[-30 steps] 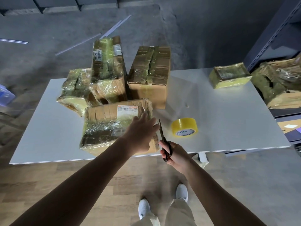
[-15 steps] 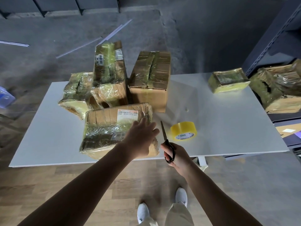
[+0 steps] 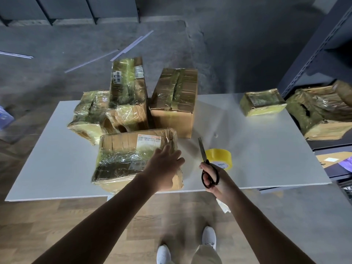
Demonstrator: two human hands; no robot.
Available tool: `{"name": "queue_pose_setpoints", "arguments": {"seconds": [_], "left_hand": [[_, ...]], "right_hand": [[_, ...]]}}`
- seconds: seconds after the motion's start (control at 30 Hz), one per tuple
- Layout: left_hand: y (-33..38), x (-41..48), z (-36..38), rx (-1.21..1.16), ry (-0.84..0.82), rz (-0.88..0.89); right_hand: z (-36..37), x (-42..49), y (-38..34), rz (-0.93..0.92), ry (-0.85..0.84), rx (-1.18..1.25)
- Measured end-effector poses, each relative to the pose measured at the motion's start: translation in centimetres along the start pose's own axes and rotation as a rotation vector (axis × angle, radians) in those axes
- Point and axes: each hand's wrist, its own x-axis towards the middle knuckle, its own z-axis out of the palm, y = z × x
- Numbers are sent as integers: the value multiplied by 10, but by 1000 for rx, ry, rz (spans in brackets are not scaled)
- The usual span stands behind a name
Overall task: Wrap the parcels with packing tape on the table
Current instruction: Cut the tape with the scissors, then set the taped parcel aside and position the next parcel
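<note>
A flat cardboard parcel (image 3: 125, 155), partly covered in shiny tape and bearing a white label, lies at the near edge of the white table (image 3: 266, 149). My left hand (image 3: 163, 168) rests flat on its right end, fingers straight. My right hand (image 3: 215, 178) grips black-handled scissors (image 3: 204, 159), blades pointing away from me, just right of that parcel. A yellow roll of packing tape (image 3: 221, 157) lies on the table right behind the scissors.
Several taped parcels crowd the table's far left: a tall box (image 3: 175, 103), an upright one (image 3: 127, 86), a crumpled one (image 3: 89, 113). A small parcel (image 3: 262, 101) sits far right. A dark shelf rack (image 3: 323, 54) with a torn parcel (image 3: 322, 115) stands at right.
My right hand has drawn the scissors slightly to the right, away from the parcel's end. My left hand stays on the parcel. The view has tilted a little.
</note>
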Motion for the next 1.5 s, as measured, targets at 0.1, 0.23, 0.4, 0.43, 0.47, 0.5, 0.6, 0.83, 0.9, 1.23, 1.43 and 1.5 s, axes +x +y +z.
{"name": "queue_pose_setpoints", "arguments": {"seconds": [0.1, 0.23, 0.4, 0.43, 0.47, 0.5, 0.6, 0.83, 0.9, 1.23, 1.43, 1.5], "left_hand": [[-1, 1, 0, -14, 11, 0], [0, 2, -1, -17, 2, 0], [-1, 1, -5, -26, 0, -23], [-2, 0, -6, -30, 7, -28], [-3, 0, -7, -36, 14, -33], [-3, 0, -8, -45, 19, -39], [-1, 2, -14, -79, 50, -54], [9, 6, -37, -208, 283, -51], [9, 4, -44, -283, 426, -27], [-5, -35, 6, -743, 846, -232], [-31, -52, -17, -617, 655, -379], [-32, -49, -36, -409, 465, -389]], "right_hand": [[-5, -6, -6, -8, -55, 56], [-12, -13, -26, -60, -30, 95], [-41, -13, -49, 43, 192, -116], [-50, -12, -50, 38, 243, -198], [-59, -11, -50, 24, 299, -266], [-68, -8, -49, 1, 356, -331], [-85, 2, -52, -61, 479, -488], [-119, 15, -52, -87, 583, -697], [-126, 17, -47, -89, 569, -684], [-146, 29, -49, -147, 645, -692], [-158, 42, -48, 7, 624, -560], [-159, 46, -50, 74, 606, -368]]}}
